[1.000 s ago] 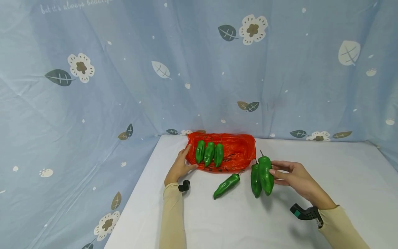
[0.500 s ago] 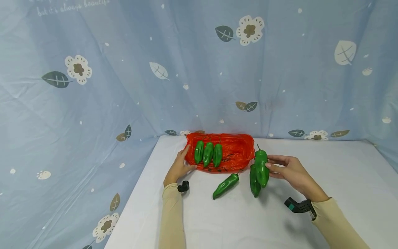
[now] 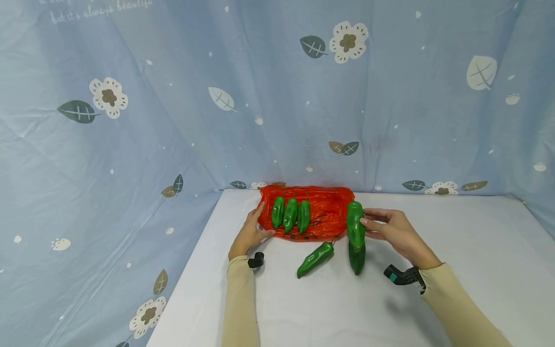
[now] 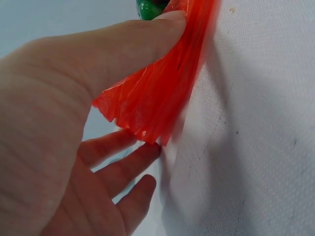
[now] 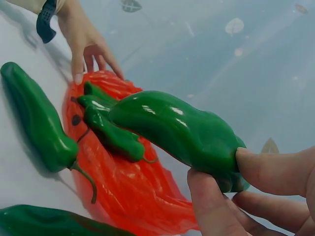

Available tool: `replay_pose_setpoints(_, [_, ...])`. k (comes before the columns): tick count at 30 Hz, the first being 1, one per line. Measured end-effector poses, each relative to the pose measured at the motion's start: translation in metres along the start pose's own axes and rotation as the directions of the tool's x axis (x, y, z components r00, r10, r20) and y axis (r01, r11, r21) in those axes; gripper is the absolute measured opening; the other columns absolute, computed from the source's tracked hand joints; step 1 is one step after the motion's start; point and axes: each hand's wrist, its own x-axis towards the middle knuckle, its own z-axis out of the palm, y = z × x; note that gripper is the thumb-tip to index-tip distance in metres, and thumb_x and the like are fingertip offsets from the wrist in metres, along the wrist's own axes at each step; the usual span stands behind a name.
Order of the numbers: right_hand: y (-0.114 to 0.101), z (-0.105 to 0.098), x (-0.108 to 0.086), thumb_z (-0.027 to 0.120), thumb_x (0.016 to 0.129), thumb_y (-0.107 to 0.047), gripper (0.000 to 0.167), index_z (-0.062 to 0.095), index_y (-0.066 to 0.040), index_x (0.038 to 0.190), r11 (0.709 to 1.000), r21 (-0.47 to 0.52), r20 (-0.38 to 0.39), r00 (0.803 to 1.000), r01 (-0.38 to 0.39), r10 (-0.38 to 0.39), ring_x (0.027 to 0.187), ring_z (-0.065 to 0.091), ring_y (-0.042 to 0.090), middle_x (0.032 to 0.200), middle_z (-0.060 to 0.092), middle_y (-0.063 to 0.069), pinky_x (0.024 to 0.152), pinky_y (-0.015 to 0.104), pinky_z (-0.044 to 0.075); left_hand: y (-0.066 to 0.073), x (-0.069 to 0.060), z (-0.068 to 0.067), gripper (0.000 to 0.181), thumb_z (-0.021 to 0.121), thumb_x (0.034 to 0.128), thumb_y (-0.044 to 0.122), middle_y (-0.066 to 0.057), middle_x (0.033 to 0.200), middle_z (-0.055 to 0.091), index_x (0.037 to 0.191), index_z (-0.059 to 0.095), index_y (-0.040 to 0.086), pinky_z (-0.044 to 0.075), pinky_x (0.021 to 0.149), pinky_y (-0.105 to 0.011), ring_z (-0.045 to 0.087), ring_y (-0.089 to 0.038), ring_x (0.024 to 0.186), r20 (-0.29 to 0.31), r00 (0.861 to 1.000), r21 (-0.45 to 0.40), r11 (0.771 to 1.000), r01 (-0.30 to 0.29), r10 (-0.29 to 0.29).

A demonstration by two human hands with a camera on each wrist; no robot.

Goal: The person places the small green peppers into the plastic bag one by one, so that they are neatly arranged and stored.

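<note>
In the head view, my right hand (image 3: pixel 392 231) pinches a glossy green pepper (image 3: pixel 355 225) between thumb and fingers, raised beside the right end of an open red plastic bag (image 3: pixel 329 212). The right wrist view shows this pepper (image 5: pixel 172 125) close up, held near its stem end. Three green peppers (image 3: pixel 291 215) lie side by side in the bag's left part. My left hand (image 3: pixel 250 236) holds the bag's left end; in the left wrist view the thumb lies on the red plastic (image 4: pixel 157 93) and the fingertips touch its edge.
One green pepper (image 3: pixel 315 259) lies slanted on the white table in front of the bag. Another pepper (image 3: pixel 357 260) lies to its right, partly hidden under the held one. A blue printed cloth (image 3: pixel 286 96) hangs behind and at the left.
My right hand has carried the pepper left and slightly upward, towards the bag's right end. The left hand and the peppers in the bag stay where they were.
</note>
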Motion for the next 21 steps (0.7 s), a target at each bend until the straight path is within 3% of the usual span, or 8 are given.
replay_pose_setpoints(21, [-0.013,0.018,0.029,0.064,0.103,-0.019,0.060,0.043,0.009,0.152,0.999,0.034,0.001,1.000,0.027,-0.027,0.094,0.073,0.003,0.149,0.050,0.034,0.090,0.031,0.063,0.000,-0.001,0.000,0.103,0.085,0.0867,0.028,-0.022,0.167,0.027,0.166,0.020,0.030,0.031,0.124,-0.065,0.032,-0.044,0.154,-0.003,1.000,0.009,1.000,-0.016,0.016])
